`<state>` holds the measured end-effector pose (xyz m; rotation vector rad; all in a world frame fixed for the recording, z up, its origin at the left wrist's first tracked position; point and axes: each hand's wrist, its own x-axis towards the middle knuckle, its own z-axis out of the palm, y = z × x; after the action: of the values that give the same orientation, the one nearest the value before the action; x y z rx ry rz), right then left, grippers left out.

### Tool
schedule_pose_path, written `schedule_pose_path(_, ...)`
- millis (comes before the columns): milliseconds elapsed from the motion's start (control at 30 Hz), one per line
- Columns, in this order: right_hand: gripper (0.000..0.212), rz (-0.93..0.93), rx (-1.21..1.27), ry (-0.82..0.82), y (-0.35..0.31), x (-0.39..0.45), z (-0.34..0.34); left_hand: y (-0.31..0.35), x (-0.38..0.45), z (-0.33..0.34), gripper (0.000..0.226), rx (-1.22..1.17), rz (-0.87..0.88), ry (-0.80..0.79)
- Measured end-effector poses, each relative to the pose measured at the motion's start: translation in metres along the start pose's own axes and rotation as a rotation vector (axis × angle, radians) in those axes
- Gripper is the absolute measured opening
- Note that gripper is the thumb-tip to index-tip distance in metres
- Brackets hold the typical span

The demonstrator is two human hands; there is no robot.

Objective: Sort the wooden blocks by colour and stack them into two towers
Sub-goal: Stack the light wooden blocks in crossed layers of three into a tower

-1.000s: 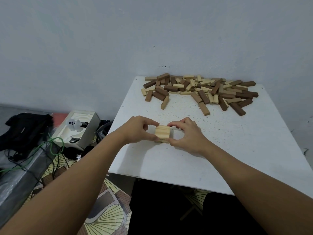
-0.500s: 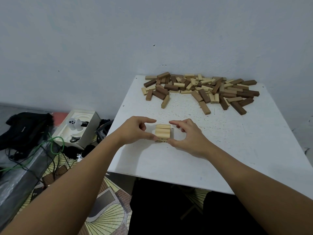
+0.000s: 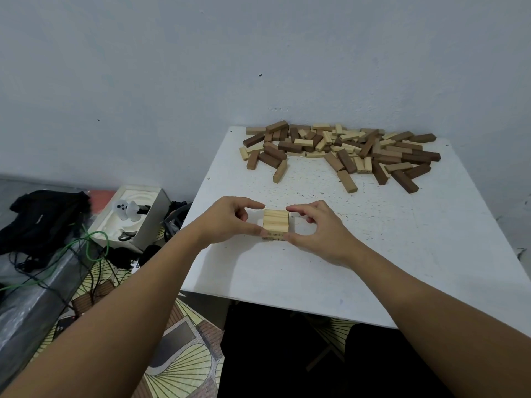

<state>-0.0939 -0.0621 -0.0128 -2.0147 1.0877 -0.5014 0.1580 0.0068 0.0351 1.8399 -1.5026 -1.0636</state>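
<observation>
A small stack of light wooden blocks (image 3: 275, 224), two layers high, stands on the white table (image 3: 402, 254) near its front left. My left hand (image 3: 227, 219) pinches the stack's left side between thumb and curled forefinger. On the other side my right hand (image 3: 319, 234) pinches it the same way. A mixed pile of dark and light blocks (image 3: 339, 150) lies scattered along the table's far edge by the wall. No dark stack is in view.
The wall runs right behind the pile. Left of the table, on the floor, sit an open white box (image 3: 129, 214), a black bag (image 3: 43, 216) and green and black cables (image 3: 86, 242). A patterned mat lies below the table's front edge.
Half a second ago the forefingers had lifted off the stack; now both have curled back to its far corners. The stack has stayed in place.
</observation>
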Motion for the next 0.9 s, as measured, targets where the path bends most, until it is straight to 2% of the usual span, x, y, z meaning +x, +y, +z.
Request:
schedule_pose_path(367, 0.062, -0.003, 0.020, 0.004, -0.0003, -0.0007, 0.0002, -0.0048, -0.0011, 0.0002, 0.056, -0.075, -0.019, -0.022)
schedule_pose_path(533, 0.064, 0.009, 0.032, -0.001, -0.0005, 0.0002, 0.0001, -0.0053, -0.0009, 0.0015, 0.049, -0.101, -0.018, -0.026)
schedule_pose_path(900, 0.063, 0.024, 0.025, -0.007, -0.0003, 0.0016, 0.0005, -0.0056, -0.0001, 0.0019, 0.049, -0.108, -0.018, -0.031)
